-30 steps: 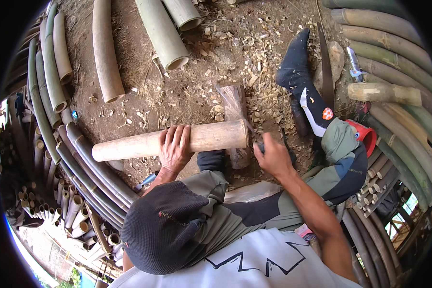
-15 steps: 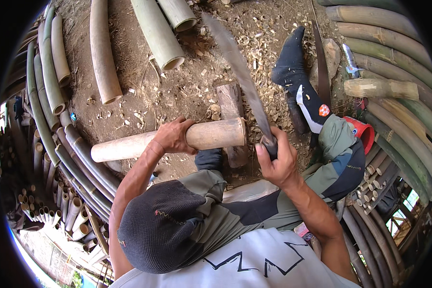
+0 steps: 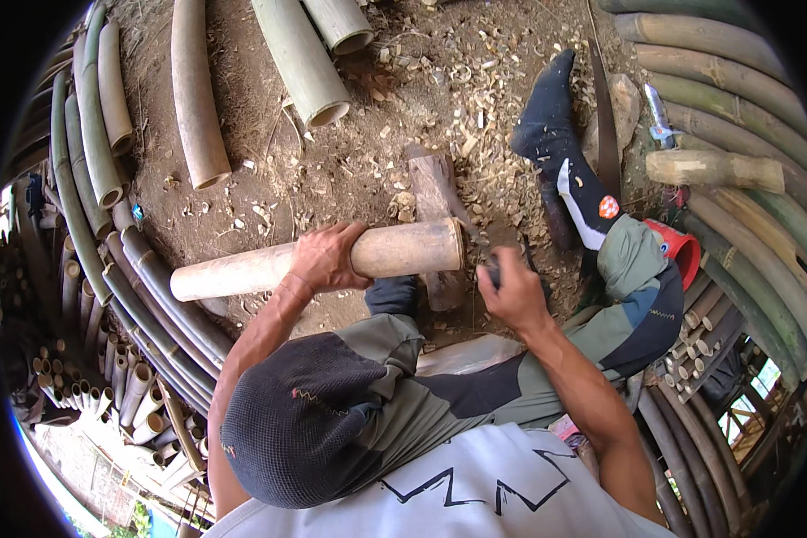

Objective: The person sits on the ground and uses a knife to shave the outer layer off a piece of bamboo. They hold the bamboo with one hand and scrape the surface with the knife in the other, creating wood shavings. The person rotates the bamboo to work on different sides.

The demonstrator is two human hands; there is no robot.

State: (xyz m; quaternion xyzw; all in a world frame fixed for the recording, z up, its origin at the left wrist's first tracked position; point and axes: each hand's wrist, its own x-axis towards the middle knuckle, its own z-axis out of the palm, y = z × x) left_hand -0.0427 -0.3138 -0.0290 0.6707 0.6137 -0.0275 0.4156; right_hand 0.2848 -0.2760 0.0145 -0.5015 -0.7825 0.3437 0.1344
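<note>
The left hand (image 3: 325, 257) lies over the top of a pale bamboo section (image 3: 318, 260), fingers curled and pressed together around its curve, which appears to pin the piece against rolling. The bamboo section sits in the middle of the scene, just beyond the seated person's knees, and lies nearly horizontal: its long axis runs left to right, with the cut right end slightly farther away than the left end. That right end rests on a dark wooden block (image 3: 438, 215) standing on the dirt, a placement that seems meant to raise and support the working end; the left end points toward the stacked bamboo poles (image 3: 143, 269) along the left edge. The right hand (image 3: 511, 291) is just to the right of the raised end, fingers closed in a fist around a dark tool handle (image 3: 493, 269); the working part of the tool is not visible, so its kind cannot be told. The grip sits close to the cut end, consistent with work directed at that end. Wood chips (image 3: 448, 81) lie scattered across the ground beyond the block. The person's right leg extends to the far right, its dark sock (image 3: 556, 143) resting near a long curved blade (image 3: 601, 125) that lies on the ground. A red cup (image 3: 677, 251) sits beside the knee on the right. More thick green bamboo lengths (image 3: 300, 58) lie at the far side.
</note>
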